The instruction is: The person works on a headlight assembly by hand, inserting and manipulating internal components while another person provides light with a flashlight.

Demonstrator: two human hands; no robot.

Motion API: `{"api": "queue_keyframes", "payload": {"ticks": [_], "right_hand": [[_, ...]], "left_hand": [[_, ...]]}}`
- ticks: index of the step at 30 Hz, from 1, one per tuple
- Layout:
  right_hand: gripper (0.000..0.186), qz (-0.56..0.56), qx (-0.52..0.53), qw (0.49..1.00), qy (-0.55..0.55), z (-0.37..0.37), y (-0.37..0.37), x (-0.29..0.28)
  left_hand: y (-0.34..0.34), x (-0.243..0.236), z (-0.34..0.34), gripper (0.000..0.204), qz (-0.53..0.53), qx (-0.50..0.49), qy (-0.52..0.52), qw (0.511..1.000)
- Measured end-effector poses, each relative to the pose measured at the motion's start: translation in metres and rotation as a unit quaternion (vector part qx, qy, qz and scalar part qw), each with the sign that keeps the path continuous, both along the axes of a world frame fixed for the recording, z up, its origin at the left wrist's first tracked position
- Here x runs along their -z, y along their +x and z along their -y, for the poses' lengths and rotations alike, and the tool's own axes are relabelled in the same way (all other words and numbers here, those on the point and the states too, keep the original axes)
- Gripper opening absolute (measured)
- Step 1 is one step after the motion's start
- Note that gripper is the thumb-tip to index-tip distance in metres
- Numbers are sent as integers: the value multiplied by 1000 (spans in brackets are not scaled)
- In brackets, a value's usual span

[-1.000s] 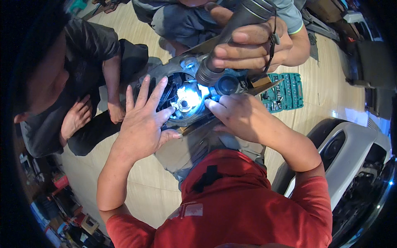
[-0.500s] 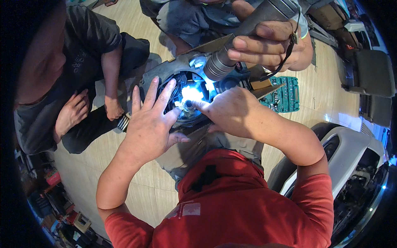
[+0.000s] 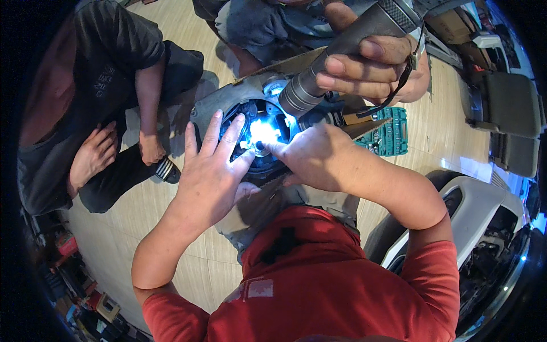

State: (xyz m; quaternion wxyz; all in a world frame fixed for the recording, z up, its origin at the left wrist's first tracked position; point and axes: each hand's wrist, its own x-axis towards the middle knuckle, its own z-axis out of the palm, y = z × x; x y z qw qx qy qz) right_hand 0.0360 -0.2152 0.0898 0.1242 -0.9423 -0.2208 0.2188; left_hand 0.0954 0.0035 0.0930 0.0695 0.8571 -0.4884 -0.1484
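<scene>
My left hand [image 3: 208,179] is spread, its fingers lying over the near-left rim of a grey housing [image 3: 213,105] with a round opening. Its index fingertip reaches down beside a small dark round part [image 3: 260,146] inside that opening. From the other side, my right hand [image 3: 319,157] stretches one finger to this part and seems to touch it. The right thumb stands apart below, and its other fingers are mostly hidden. Another person's hand [image 3: 370,68] holds a grey flashlight [image 3: 353,45] over the opening. Its glare washes out the details inside.
A green tool case [image 3: 396,131] with sockets lies right of the housing. A light-coloured car bumper [image 3: 476,199] is at the right. One person [image 3: 114,102] sits at the left, and another person's knees [image 3: 256,28] are at the far side. Brown cardboard [image 3: 370,128] sticks out beside the housing.
Both my hands keep nearly the same pose at the opening. The flashlight has shifted slightly, and the whole view has moved a little.
</scene>
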Motion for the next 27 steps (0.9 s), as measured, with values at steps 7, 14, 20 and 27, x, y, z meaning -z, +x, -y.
{"api": "queue_keyframes", "payload": {"ticks": [7,14,20,27], "right_hand": [[63,3,-5,1000,25,8,-1,0],[58,35,-13,997,70,10,1,8],[54,30,-23,998,51,8,4,8],[53,8,-14,999,27,5,7,9]], "left_hand": [[0,2,0,46,-5,-7,3,1000],[-1,3,1,42,-1,-7,26,1000],[0,4,-3,36,-12,-26,-5,1000],[22,6,-6,22,12,-59,-86,994]]}}
